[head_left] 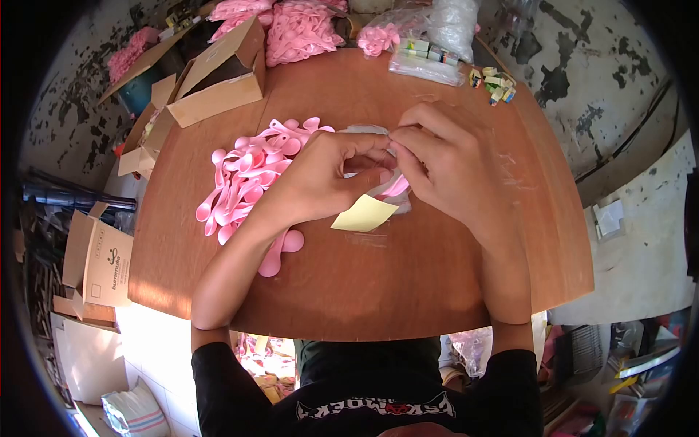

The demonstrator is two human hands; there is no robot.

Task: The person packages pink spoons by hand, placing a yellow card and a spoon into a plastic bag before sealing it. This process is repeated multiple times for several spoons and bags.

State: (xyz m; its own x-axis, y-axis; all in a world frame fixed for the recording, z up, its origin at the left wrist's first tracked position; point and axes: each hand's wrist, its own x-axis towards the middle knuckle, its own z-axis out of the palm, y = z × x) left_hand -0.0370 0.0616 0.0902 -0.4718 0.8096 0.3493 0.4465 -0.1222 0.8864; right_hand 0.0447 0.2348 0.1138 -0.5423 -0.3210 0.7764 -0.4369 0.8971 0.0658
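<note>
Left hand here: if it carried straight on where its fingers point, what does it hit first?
The left hand points right, toward the right hand. It would first meet the clear packet pinched between them, then probably the right hand's fingers, which look nearly touching it.

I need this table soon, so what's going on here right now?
A person pinches a small clear plastic bag with the left hand and the right hand over a wooden table. A pink spoon shows below the fingers, and a yellow paper slip sticks out under them. A loose pile of pink spoons lies beside the left hand.
</note>
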